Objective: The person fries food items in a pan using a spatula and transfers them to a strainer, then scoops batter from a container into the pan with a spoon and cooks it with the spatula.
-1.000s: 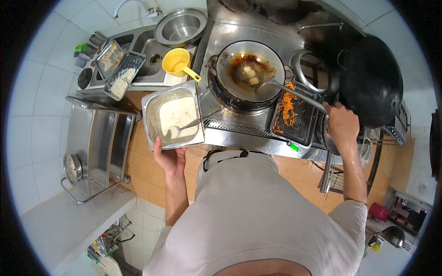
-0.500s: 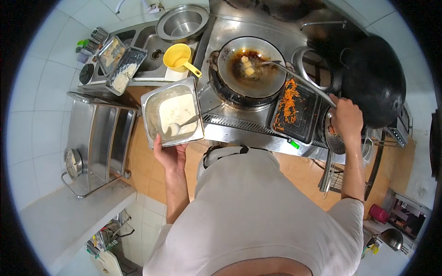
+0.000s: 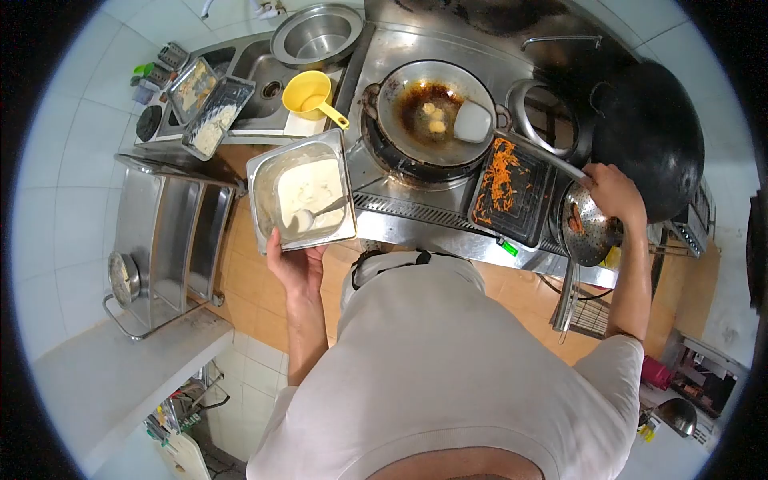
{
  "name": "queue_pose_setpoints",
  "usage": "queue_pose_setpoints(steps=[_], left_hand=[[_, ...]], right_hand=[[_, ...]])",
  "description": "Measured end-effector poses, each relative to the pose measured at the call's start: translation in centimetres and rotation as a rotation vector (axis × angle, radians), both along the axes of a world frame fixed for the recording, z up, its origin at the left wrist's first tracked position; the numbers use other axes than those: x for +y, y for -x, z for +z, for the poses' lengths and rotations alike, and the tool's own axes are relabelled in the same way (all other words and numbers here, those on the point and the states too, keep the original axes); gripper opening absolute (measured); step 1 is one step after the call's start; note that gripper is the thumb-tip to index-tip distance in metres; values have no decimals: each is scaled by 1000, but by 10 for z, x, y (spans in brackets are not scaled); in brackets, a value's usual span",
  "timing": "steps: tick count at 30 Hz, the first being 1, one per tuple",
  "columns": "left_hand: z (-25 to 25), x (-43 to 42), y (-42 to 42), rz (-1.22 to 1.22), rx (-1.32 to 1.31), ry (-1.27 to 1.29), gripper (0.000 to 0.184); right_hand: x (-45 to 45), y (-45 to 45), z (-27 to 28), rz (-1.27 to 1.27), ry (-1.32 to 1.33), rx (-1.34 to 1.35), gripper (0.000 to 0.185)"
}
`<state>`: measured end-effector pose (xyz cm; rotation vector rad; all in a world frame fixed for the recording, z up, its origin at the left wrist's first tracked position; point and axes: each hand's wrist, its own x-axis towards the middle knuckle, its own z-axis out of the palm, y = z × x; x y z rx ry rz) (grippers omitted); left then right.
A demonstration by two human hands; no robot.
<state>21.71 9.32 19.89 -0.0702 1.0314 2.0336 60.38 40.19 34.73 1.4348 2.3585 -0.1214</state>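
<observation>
My left hand (image 3: 298, 260) is closed on the near edge of a square metal container (image 3: 262, 178), thumb at its side wall. Pale batter (image 3: 310, 186) fills part of the container, and a ladle (image 3: 304, 219) rests in it. With my right hand (image 3: 614, 194) I grip the handle of a long spatula (image 3: 474, 122), its broad blade now over the right side of a wok (image 3: 392, 104). Several golden fried pieces (image 3: 435, 118) sit in dark oil at the wok's middle.
Right of the wok lies a black tray (image 3: 520, 200) with orange shreds (image 3: 502, 180). A perforated strainer (image 3: 588, 228) rests beside it, below a large black wok (image 3: 650, 144). A yellow dipper (image 3: 307, 94) stands near the sink (image 3: 268, 68). A metal cart (image 3: 172, 240) is at left.
My right hand has moved right and slightly down, drawing the spatula away from the fried pieces. The blade has turned and shows its flat face. My left hand and the container have barely moved.
</observation>
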Motion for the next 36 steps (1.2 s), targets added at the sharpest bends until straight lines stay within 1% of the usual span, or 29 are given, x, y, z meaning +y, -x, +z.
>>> queue_pose_setpoints(steps=[2, 5, 8, 11, 14, 15, 17, 18, 19, 22, 25, 27, 29, 32, 36], left_hand=[[-1, 0, 0, -4, -4, -1, 63], [0, -1, 0, -5, -11, 2, 63], [2, -1, 0, -6, -13, 2, 63], [-2, -4, 3, -8, -14, -12, 62], [1, -3, -1, 25, -17, -11, 62], [0, -4, 0, 25, -15, -15, 62], [-2, -7, 2, 18, -9, -13, 62], [-4, -8, 4, 11, -8, -7, 62], [-5, -9, 5, 1, -5, -1, 62], [-6, -7, 5, 21, -13, -4, 62], [-6, -6, 4, 24, -12, -22, 62], [-7, -5, 5, 2, -24, -19, 63], [-6, -3, 6, -27, -28, -17, 64], [-4, 0, 8, -66, -16, -10, 65], [-3, 3, 8, -85, -1, -7, 67]], right_hand=[[11, 5, 6, -81, 136, 32, 25], [24, 15, 13, -55, 213, -33, 30], [34, 23, 13, -194, 297, -53, 34], [37, 23, 4, -213, 364, -8, 36], [35, 10, -15, -141, 288, 36, 36], [27, 16, -11, -152, 290, 42, 36], [31, -5, -31, 12, 136, 42, 35], [26, -6, -32, 90, 59, 43, 35], [18, -8, -32, 54, -12, -16, 31], [-12, -4, -42, -31, -93, -60, 27], [-24, -10, -94, 3, -106, -1, 23], [-32, -10, -113, 8, -113, 30, 23], [-46, 2, -120, 20, -130, 65, 24], [-56, 9, -128, -58, -111, 150, 25], [-68, 13, -123, -141, -144, 142, 24]])
